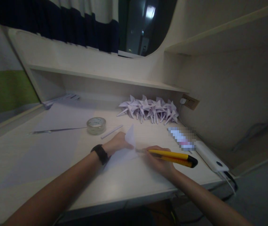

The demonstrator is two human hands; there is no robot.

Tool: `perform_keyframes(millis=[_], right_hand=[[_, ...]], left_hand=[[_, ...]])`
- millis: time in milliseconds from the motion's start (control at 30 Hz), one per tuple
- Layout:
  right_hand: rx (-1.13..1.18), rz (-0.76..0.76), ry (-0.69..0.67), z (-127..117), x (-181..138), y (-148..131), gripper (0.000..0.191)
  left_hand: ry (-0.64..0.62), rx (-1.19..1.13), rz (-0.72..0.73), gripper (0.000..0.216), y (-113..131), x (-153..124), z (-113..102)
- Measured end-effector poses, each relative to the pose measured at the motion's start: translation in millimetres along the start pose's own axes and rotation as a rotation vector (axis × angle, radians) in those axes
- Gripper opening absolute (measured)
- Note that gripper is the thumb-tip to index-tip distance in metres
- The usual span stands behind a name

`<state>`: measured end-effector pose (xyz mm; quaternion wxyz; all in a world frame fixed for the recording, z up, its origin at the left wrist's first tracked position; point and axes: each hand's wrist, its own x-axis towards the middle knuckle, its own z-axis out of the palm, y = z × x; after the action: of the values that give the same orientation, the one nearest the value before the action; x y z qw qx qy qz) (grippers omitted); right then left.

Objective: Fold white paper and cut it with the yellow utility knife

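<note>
My left hand [118,142], with a dark watch on its wrist, is closed on a folded sheet of white paper [122,157]. One corner of the paper stands up past my thumb. In my right hand [158,160] is a yellow utility knife [171,155] with a black end. Its blade end points left and lies at the paper's right edge; whether it touches the paper is too blurred to tell. Just beyond my left hand lies a thin rolled paper stick [111,131]. A roll of clear tape [96,125] rests to the left of the stick.
Several white paper pinwheels [150,108] are piled at the back under the shelf [110,78]. On the right lie a phone [181,138] with its screen lit and a white power strip [211,157] with cables. Large paper sheets [51,150] and scissors [51,130] lie on the left.
</note>
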<state>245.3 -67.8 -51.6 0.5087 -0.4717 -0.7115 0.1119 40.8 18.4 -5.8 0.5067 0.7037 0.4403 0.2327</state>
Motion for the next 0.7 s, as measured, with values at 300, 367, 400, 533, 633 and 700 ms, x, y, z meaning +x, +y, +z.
perform_keyframes(millis=[300, 367, 400, 533, 633, 700], right_hand=[[-0.081, -0.05, -0.022, -2, 0, -1, 0.012], [-0.084, -0.05, -0.027, -2, 1, -1, 0.012], [-0.088, -0.051, -0.027, -2, 1, -1, 0.012], [-0.094, -0.047, -0.025, -2, 2, -4, 0.012], [-0.092, -0.053, -0.04, -2, 2, -5, 0.011], [-0.112, -0.063, -0.041, -2, 2, -6, 0.013]], left_hand=[[0.037, -0.003, -0.013, 0.025, 11, -7, 1], [0.05, -0.001, -0.028, 0.024, 12, -8, 1], [0.055, -0.002, -0.031, 0.024, 12, -8, 2], [0.067, -0.016, 0.007, 0.025, 8, -7, 3], [0.087, 0.094, 0.026, 0.025, 2, -3, 2], [0.079, 0.197, 0.049, 0.025, -3, 2, 2]])
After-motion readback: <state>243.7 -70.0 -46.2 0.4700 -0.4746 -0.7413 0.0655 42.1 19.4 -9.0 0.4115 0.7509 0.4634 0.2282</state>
